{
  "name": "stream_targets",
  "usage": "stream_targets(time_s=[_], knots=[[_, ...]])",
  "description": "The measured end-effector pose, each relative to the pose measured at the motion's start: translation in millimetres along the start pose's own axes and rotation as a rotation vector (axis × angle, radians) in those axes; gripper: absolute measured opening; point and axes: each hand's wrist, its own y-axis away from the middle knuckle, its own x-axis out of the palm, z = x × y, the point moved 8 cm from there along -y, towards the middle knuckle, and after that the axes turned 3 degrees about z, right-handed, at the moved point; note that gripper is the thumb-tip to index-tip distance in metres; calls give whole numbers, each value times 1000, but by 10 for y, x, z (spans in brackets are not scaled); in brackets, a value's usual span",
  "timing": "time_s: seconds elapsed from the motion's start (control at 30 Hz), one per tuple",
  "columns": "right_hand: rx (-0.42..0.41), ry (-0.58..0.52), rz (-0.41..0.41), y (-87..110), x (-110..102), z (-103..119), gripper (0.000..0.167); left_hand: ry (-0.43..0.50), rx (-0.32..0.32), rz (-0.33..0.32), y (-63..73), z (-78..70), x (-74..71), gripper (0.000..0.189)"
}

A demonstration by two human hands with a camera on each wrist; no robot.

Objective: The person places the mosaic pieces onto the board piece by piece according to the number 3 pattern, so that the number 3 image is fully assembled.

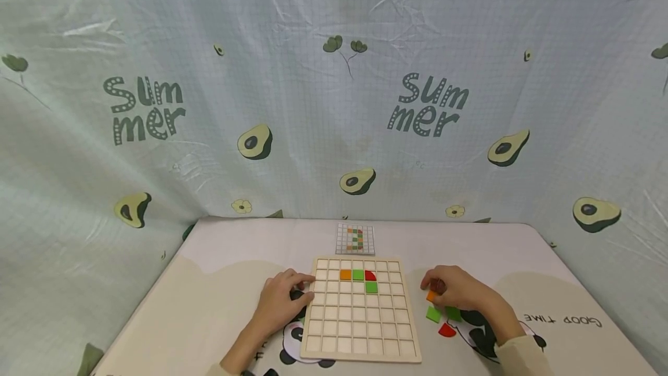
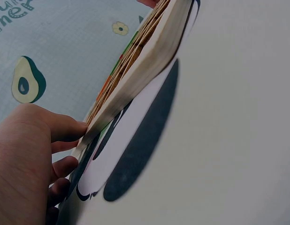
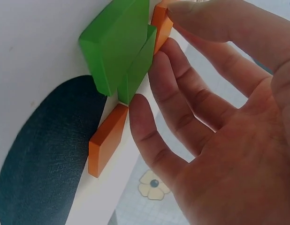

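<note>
A wooden grid board (image 1: 360, 357) lies on the table; orange (image 1: 345, 275), green and red tiles sit in its upper cells. My left hand (image 1: 282, 300) rests at the board's left edge, index fingertip and thumb touching it; the left wrist view shows the thumb (image 2: 70, 129) against the rim. Right of the board, my right hand (image 1: 459, 289) pinches an orange tile (image 3: 161, 28) between thumb and index finger. Around that hand lie green tiles (image 1: 433, 314), a red quarter-round tile (image 1: 447, 330) and another orange tile (image 3: 107, 140).
Behind the board is a small pattern card (image 1: 341, 239) with a coloured grid. The tablecloth (image 1: 209, 306) has panda prints. A printed curtain (image 1: 313, 91) hangs behind and beside the table.
</note>
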Motion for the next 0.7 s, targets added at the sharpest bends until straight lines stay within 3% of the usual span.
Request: stream_targets(time_s=[0.7], knots=[[-44, 1, 0, -14, 13, -12, 22, -11, -1, 0, 7, -7, -10, 23]])
